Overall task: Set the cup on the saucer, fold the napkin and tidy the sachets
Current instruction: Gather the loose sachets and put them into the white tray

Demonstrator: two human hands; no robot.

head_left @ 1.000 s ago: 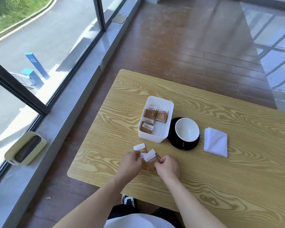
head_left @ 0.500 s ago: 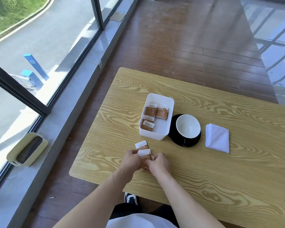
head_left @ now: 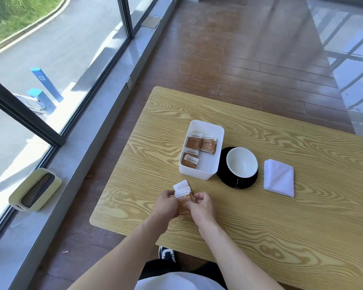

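Head view: loose sachets squared into one stack

Head cam, vs 1 s ago: the sachets that sat fanned between the hands are now pulled together into a tidier stack (head_left: 184, 203), w/ one white-topped sachet (head_left: 181, 184) poking out just beyond. Means gathering is nearly done; next is prob. moving the stack into the white tray (head_left: 204, 126), which already has several sachets.

Left hand (head_left: 166, 204) and right hand (head_left: 201, 206) meet at the near left part of the table (head_left: 281, 237), palms down, forearms converging. Each grip is narrow, pinching the stack's edges.

Cup (head_left: 241, 162) sits on the black saucer (head_left: 228, 181); napkin (head_left: 279, 177) lies folded to the right.
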